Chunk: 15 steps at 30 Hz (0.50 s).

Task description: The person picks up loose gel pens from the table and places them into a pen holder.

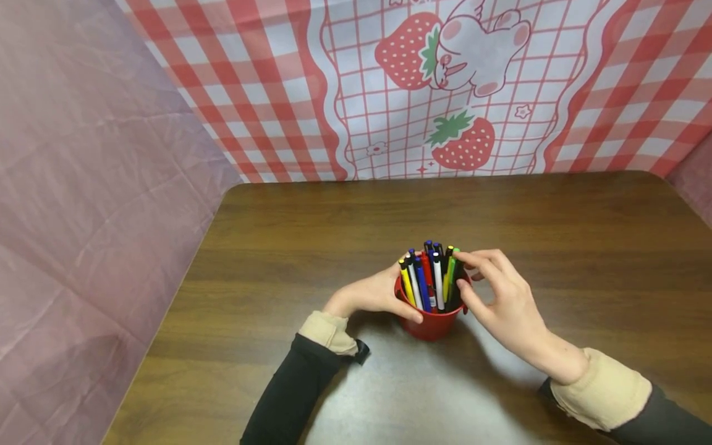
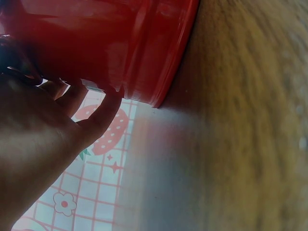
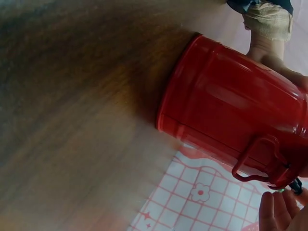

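A red pail (image 1: 428, 327) full of pens (image 1: 424, 281) stands upright on the table. Yellow, white, blue, red and green pens rise above its rim. My left hand (image 1: 378, 290) holds the pail from the left, thumb on the near side and fingers round the far side; in the left wrist view those fingers (image 2: 103, 113) lie against the red wall. On the other side my right hand (image 1: 508, 300) has its fingertips at the green pen (image 1: 455, 262), with the thumb lower by the rim. Beside the pail's looped handle (image 3: 245, 163), the right wrist view shows several of its fingers (image 3: 279, 209) extended.
The brown wooden table (image 1: 278, 228) extends around the pail, its far edge meeting a red-and-white checked cloth (image 1: 272, 93) with strawberries. A pink sheet (image 1: 100, 185) hangs along the left side. Light reflects off the table's near part.
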Motion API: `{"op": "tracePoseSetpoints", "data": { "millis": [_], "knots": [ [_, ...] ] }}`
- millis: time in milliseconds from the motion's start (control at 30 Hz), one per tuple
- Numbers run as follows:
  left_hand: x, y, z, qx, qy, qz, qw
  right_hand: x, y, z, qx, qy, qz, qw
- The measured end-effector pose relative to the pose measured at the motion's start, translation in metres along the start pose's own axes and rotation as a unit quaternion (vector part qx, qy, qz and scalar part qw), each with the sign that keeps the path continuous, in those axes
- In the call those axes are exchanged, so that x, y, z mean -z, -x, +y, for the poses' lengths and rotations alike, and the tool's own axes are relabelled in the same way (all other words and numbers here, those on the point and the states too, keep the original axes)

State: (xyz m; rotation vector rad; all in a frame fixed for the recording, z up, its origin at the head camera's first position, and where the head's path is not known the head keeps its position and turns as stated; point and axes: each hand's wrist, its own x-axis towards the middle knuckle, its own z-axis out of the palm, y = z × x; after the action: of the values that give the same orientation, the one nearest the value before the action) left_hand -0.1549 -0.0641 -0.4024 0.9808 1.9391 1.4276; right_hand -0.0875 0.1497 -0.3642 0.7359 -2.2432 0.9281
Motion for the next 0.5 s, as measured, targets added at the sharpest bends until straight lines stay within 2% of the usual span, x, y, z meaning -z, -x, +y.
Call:
{"op": "tracePoseSetpoints", "data": {
  "millis": [300,500],
  "knots": [
    [0.0033,0.0018,0.0000,0.017,-0.011,0.011,0.9997,-0.0056,0.0034,0.0003,-0.026,-0.010,-0.016,0.999],
    [0.0052,0.0017,0.0037,0.023,-0.016,0.014,0.9995,-0.0059,0.0065,0.0049,-0.055,-0.047,-0.022,0.997]
  ]
}}
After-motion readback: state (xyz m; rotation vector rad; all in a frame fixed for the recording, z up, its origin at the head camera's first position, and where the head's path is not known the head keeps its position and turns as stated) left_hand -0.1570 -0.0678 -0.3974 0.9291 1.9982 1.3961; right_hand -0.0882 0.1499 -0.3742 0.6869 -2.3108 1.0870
